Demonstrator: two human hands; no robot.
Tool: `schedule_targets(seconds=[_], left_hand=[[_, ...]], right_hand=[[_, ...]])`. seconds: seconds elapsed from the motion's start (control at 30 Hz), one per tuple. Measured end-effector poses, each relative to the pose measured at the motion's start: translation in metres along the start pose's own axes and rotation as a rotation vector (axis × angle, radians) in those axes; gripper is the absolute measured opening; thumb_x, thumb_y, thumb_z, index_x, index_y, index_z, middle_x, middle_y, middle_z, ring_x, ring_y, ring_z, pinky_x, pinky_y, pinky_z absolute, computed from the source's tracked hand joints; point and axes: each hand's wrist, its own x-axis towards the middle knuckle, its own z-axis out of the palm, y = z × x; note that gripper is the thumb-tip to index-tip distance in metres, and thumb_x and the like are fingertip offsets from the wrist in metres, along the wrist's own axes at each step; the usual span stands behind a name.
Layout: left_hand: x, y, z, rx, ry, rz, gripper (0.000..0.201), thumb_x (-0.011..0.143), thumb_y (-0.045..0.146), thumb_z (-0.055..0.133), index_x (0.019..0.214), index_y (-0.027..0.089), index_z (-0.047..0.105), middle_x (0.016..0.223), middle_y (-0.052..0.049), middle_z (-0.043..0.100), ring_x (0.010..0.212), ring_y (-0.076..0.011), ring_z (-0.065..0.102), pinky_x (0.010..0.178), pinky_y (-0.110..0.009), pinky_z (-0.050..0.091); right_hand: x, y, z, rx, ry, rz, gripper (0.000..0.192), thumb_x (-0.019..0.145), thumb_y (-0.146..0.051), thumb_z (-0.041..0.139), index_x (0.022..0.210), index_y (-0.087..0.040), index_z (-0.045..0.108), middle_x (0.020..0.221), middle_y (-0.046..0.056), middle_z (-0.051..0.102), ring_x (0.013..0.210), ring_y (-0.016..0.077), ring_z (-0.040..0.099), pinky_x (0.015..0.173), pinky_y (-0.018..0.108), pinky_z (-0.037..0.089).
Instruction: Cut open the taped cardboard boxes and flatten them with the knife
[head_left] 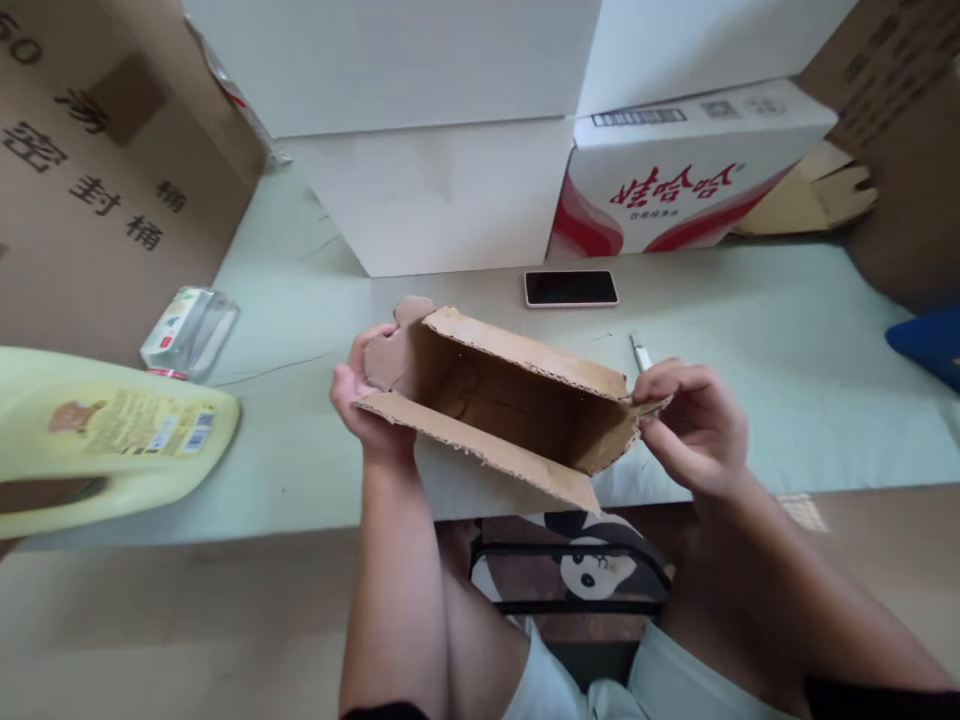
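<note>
An open cardboard box (517, 410) is held at a slant over the table's front edge, its top flaps folded outward and its torn edges rough. I can see down into its brown inside, where nothing shows lying. My left hand (375, 425) grips the left end, with its fingers partly hidden behind the end flap. At the right end, my right hand (701, 430) pinches a small crumpled flap between thumb and fingers. Just behind that hand, a thin white tool with a metal tip (642, 355), like a utility knife, lies on the table, partly covered.
A phone (571, 288) lies behind the box. White cartons (442, 200) and a red-and-white carton (675, 195) line the back. To the left are a large brown carton (112, 220), a clear bottle (191, 333) and a yellow jug (150, 430). A blue object (930, 345) sits far right.
</note>
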Motion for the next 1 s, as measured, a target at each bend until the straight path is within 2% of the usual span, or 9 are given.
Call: schedule_targets(seconds=[0.07, 0.2, 0.27, 0.4, 0.53, 0.63, 0.7, 0.87, 1.0], left_hand=[[-0.001, -0.004, 0.003, -0.006, 0.0, 0.0, 0.053, 0.078, 0.073, 0.055, 0.091, 0.024, 0.071, 0.091, -0.006, 0.068, 0.091, -0.0255, 0.061, 0.079, -0.039, 0.05], [-0.005, -0.012, 0.009, -0.033, -0.025, -0.013, 0.073, 0.086, 0.084, 0.029, 0.094, 0.024, 0.072, 0.097, -0.005, 0.069, 0.095, -0.0265, 0.062, 0.081, -0.04, 0.05], [-0.008, -0.015, 0.014, 0.0, -0.063, 0.014, 0.086, 0.085, 0.088, 0.017, 0.094, 0.025, 0.074, 0.102, -0.006, 0.071, 0.101, -0.0282, 0.063, 0.087, -0.042, 0.051], [-0.011, -0.019, 0.023, 0.251, -0.18, 0.15, 0.098, 0.078, 0.093, 0.004, 0.083, 0.025, 0.075, 0.104, -0.01, 0.071, 0.111, -0.0298, 0.064, 0.107, -0.046, 0.047], [-0.01, -0.023, 0.027, 0.407, -0.206, 0.191, 0.104, 0.073, 0.095, -0.001, 0.076, 0.024, 0.074, 0.101, -0.012, 0.069, 0.108, -0.0285, 0.064, 0.109, -0.045, 0.046], [-0.008, -0.029, 0.026, 0.453, -0.201, 0.248, 0.096, 0.076, 0.095, 0.01, 0.075, 0.024, 0.074, 0.097, -0.011, 0.069, 0.103, -0.0273, 0.065, 0.105, -0.044, 0.048], [-0.008, -0.034, 0.024, 0.446, -0.205, 0.304, 0.079, 0.084, 0.088, 0.028, 0.077, 0.024, 0.075, 0.097, -0.009, 0.07, 0.102, -0.0255, 0.066, 0.104, -0.043, 0.048], [-0.011, -0.039, 0.02, 0.429, -0.149, 0.243, 0.043, 0.083, 0.064, 0.066, 0.097, 0.024, 0.073, 0.099, -0.005, 0.07, 0.098, -0.0212, 0.068, 0.096, -0.037, 0.051], [-0.01, -0.036, 0.02, 0.453, -0.182, 0.273, 0.036, 0.084, 0.052, 0.071, 0.11, 0.027, 0.072, 0.11, -0.005, 0.07, 0.106, -0.0214, 0.066, 0.103, -0.039, 0.049]], right_hand=[[-0.007, 0.006, -0.004, -0.002, 0.009, -0.003, 0.007, 0.088, -0.032, 0.065, 0.093, -0.031, 0.06, 0.086, 0.006, 0.07, 0.076, 0.0224, 0.067, 0.059, 0.037, 0.055], [-0.02, 0.019, -0.005, 0.051, 0.123, 0.061, 0.027, 0.091, -0.04, 0.062, 0.117, -0.037, 0.062, 0.133, 0.008, 0.068, 0.114, 0.0287, 0.068, 0.079, 0.044, 0.058], [-0.021, 0.026, -0.004, 0.081, 0.148, 0.095, 0.038, 0.092, -0.04, 0.061, 0.13, -0.04, 0.057, 0.139, 0.006, 0.065, 0.106, 0.0256, 0.07, 0.072, 0.04, 0.059], [-0.022, 0.035, -0.004, 0.041, 0.139, 0.216, 0.054, 0.09, -0.038, 0.064, 0.141, -0.042, 0.047, 0.147, 0.007, 0.058, 0.062, 0.013, 0.063, 0.053, 0.032, 0.053], [-0.023, 0.042, -0.006, -0.038, 0.17, 0.262, 0.06, 0.085, -0.042, 0.071, 0.14, -0.042, 0.048, 0.155, 0.008, 0.048, 0.071, 0.0163, 0.064, 0.057, 0.036, 0.055], [-0.022, 0.045, -0.005, -0.057, 0.249, 0.184, 0.07, 0.082, -0.045, 0.074, 0.143, -0.048, 0.042, 0.152, 0.005, 0.047, 0.096, 0.022, 0.067, 0.076, 0.04, 0.059], [-0.021, 0.045, -0.004, -0.011, 0.212, 0.177, 0.069, 0.086, -0.047, 0.069, 0.146, -0.048, 0.036, 0.144, 0.005, 0.054, 0.113, 0.0251, 0.064, 0.093, 0.046, 0.057], [-0.023, 0.045, 0.001, -0.014, 0.114, 0.207, 0.026, 0.095, -0.049, 0.053, 0.114, -0.036, 0.063, 0.137, 0.006, 0.061, 0.134, 0.0298, 0.055, 0.114, 0.056, 0.043], [-0.026, 0.053, 0.006, 0.059, 0.171, 0.142, 0.024, 0.096, -0.046, 0.047, 0.106, -0.036, 0.066, 0.133, 0.004, 0.062, 0.136, 0.0298, 0.053, 0.115, 0.059, 0.039]])
